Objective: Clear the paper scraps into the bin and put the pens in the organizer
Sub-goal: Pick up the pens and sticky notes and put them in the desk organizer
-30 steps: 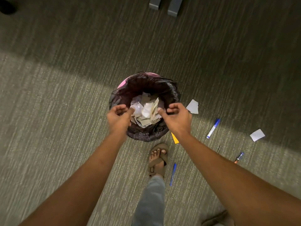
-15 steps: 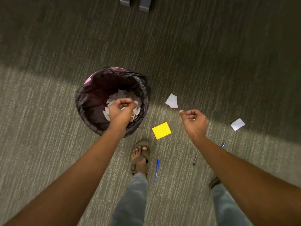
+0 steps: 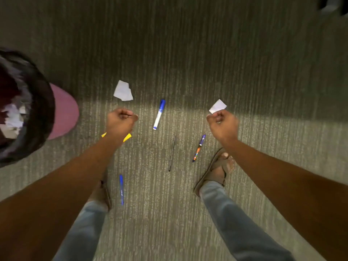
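So the bin point(image 3: 62, 113) sits on the carpet point(image 3: 188, 53) at the left edge of the view, pink with a dark bag lining it, and there's a heap of white paper point(image 3: 13, 117) inside. It's blurry though, so no detail on that.

Scraps on the floor: a torn white scrap point(image 3: 123, 91) lies just up from the left hand point(image 3: 120, 123), and a smaller white scrap point(image 3: 217, 106) sits right at the knuckles of the right hand point(image 3: 222, 125). Can't tell if that one is touching the fingers or just lying on the carpet behind them. A yellow note point(image 3: 127, 137) pokes out from under the left wrist, mostly hidden.

Pens are all loose on the carpet between the two arms. A blue and white marker point(image 3: 159, 114) lies between the hands, tilted a bit. Below it there's a thin dark pen point(image 3: 171, 154), and beside that a blue pen with an orange pattern point(image 3: 199, 148), close to the right sandal point(image 3: 214, 170). A plain blue pen point(image 3: 121, 190) lies next to the left foot point(image 3: 101, 193).

Both hands are curled into loose fists above the floor, knuckles forward, nothing clearly held in either. No organizer anywhere in view.
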